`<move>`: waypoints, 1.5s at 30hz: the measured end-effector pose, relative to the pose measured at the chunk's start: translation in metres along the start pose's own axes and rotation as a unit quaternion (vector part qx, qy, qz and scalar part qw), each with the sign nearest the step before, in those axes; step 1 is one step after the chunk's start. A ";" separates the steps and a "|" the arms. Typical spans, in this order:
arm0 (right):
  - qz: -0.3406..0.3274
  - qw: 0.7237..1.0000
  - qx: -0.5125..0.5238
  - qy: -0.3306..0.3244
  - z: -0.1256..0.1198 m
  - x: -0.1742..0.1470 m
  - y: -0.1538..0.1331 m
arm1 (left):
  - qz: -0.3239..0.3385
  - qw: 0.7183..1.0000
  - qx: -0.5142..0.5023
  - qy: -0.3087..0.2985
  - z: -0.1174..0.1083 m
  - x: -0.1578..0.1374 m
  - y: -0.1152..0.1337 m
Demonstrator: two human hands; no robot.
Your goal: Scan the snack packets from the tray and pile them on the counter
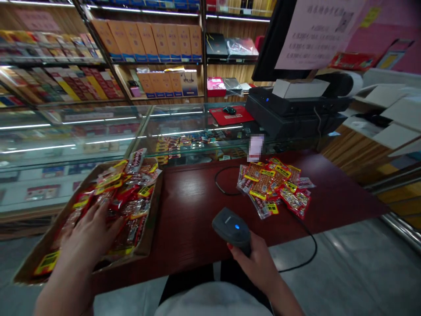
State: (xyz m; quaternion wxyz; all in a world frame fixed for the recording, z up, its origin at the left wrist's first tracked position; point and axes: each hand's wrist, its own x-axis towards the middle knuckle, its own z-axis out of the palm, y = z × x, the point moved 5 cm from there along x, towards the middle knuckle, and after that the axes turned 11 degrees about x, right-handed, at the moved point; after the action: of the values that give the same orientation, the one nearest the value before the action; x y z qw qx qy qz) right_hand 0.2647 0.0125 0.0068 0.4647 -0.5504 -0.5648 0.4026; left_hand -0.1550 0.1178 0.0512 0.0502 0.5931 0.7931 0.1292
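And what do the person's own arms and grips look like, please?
No sleeve shows on the left arm or right arm. Neither the left grip nor the right grip wears a glove; the right shows one red nail.

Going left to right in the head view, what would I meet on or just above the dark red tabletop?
Cardboard box of packets, gray handheld scanner, loose pile of packets.
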 end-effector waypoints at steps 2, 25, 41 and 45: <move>-0.008 0.999 0.012 -0.029 0.012 0.004 -0.008 | -0.025 0.993 0.118 -0.007 0.009 0.000 -0.007; 0.053 0.998 -0.022 -0.017 0.010 -0.008 0.016 | -0.036 0.970 -0.226 0.075 -0.022 -0.075 0.086; 0.040 0.995 -0.079 -0.042 -0.001 -0.017 0.023 | 0.031 0.843 -0.478 -0.244 0.142 -0.103 0.112; 0.042 0.995 -0.071 -0.064 0.006 -0.016 0.020 | 0.024 0.909 -0.384 -0.159 0.144 -0.097 0.115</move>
State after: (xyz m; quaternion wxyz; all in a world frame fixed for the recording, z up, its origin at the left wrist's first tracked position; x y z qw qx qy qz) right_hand 0.2635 -0.0019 -0.0154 0.3698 -0.5788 -0.5967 0.4149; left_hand 0.0138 0.0768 -0.0635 0.3963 0.5597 0.6494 0.3286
